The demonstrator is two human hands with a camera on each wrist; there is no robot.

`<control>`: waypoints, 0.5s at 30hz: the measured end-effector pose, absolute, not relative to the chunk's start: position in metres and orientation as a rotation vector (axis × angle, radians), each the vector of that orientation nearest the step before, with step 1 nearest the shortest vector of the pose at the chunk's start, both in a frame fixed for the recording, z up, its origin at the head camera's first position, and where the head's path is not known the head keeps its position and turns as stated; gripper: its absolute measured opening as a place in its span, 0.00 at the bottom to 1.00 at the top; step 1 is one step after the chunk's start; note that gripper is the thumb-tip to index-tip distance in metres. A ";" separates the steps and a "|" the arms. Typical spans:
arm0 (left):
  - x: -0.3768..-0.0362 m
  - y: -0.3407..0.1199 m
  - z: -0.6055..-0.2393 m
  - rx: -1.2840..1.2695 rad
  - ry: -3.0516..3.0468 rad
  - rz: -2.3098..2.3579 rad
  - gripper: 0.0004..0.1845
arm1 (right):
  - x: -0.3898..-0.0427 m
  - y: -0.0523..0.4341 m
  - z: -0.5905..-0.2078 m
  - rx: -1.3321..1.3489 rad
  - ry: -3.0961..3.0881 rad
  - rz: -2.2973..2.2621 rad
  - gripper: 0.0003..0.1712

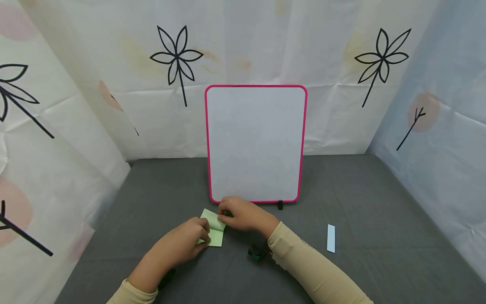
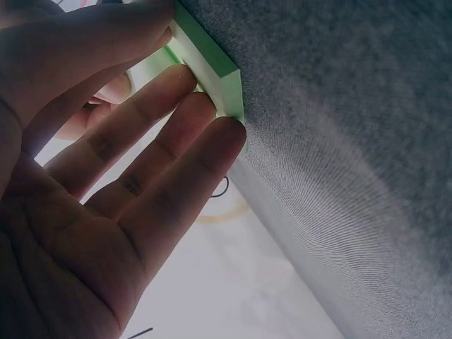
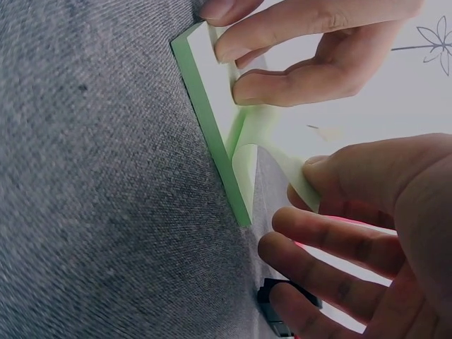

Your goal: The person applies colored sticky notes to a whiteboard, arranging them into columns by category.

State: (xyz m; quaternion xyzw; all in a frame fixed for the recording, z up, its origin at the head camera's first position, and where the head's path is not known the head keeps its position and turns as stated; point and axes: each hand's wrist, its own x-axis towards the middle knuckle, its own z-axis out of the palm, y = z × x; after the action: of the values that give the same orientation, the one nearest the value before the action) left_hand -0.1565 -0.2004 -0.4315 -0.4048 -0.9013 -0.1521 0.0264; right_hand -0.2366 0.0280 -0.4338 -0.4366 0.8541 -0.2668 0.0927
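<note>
On the grey surface in front of the body lies a pale green sticky note pad (image 1: 217,240). My left hand (image 1: 185,240) holds it at its left side, fingertips against the pad's edge in the left wrist view. In the right wrist view the top sheet (image 3: 286,166) curls up off the pad, still joined to it along a crease. My right hand (image 1: 244,214) pinches the free corner of that sheet between thumb and index finger, with the other fingers loosely bent.
A whiteboard (image 1: 256,143) with a pink frame stands upright just behind the hands, with a black foot (image 1: 280,205) at its base. To the right lies a light blue paper strip (image 1: 331,238). Flower-printed cloth (image 1: 258,42) walls the back and sides.
</note>
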 end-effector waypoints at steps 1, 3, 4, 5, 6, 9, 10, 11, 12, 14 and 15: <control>-0.157 -0.200 -0.432 -1.250 -2.787 -0.470 0.07 | -0.237 0.028 -0.434 -1.296 2.537 -0.792 0.08; -0.157 -0.200 -0.432 -1.242 -2.793 -0.468 0.07 | -0.237 0.028 -0.434 -1.292 2.537 -0.794 0.08; -0.157 -0.200 -0.432 -1.239 -2.794 -0.466 0.07 | -0.237 0.028 -0.433 -1.292 2.536 -0.798 0.08; -0.157 -0.200 -0.432 -1.237 -2.795 -0.466 0.07 | -0.237 0.028 -0.433 -1.288 2.536 -0.798 0.08; -0.157 -0.200 -0.432 -1.233 -2.795 -0.466 0.07 | -0.237 0.028 -0.433 -1.285 2.538 -0.798 0.08; -0.156 -0.200 -0.432 -1.225 -2.793 -0.465 0.07 | -0.238 0.029 -0.433 -1.280 2.546 -0.801 0.07; -0.156 -0.200 -0.432 -1.225 -2.791 -0.466 0.07 | -0.238 0.029 -0.433 -1.279 2.551 -0.800 0.07; -0.156 -0.200 -0.432 -1.225 -2.789 -0.469 0.07 | -0.238 0.029 -0.432 -1.280 2.556 -0.797 0.07; -0.156 -0.200 -0.432 -1.224 -2.787 -0.471 0.07 | -0.238 0.029 -0.432 -1.282 2.560 -0.796 0.07; -0.157 -0.200 -0.433 -1.219 -2.789 -0.478 0.07 | -0.237 0.030 -0.430 -1.290 2.567 -0.790 0.07; -0.157 -0.200 -0.433 -1.215 -2.791 -0.488 0.07 | -0.237 0.030 -0.430 -1.292 2.570 -0.788 0.07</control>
State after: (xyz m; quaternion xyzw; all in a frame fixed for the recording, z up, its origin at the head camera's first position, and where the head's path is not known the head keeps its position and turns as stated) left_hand -0.1567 -0.1996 -0.4332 -0.3939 -0.9049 -0.1583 0.0294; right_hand -0.2374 0.0296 -0.4302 -0.4318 0.8590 -0.2633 0.0793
